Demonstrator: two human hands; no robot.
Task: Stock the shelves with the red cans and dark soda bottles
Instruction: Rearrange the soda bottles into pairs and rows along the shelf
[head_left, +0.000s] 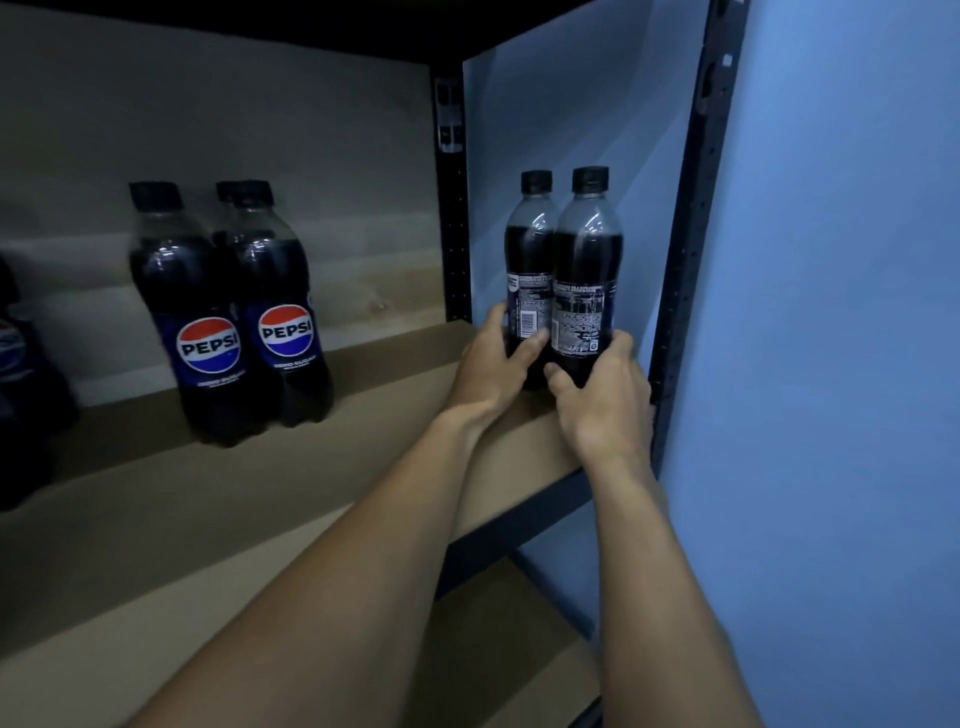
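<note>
My left hand (493, 364) is curled round one dark soda bottle (530, 260) and my right hand (605, 400) round a second bottle (587, 260). The pair touch, upright, at the right end of the shelf (260, 493). My fingers hide their bases, so they may not be set down yet. A stocked group (234, 312) stands well apart to the left. I see no red cans, so I judge much remains.

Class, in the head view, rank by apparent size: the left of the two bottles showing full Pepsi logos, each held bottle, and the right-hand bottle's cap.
1. logo bottle: largest, though nearness may exaggerate it.
2. left-hand bottle and right-hand bottle: too alike to rank.
3. cap: smallest.
</note>
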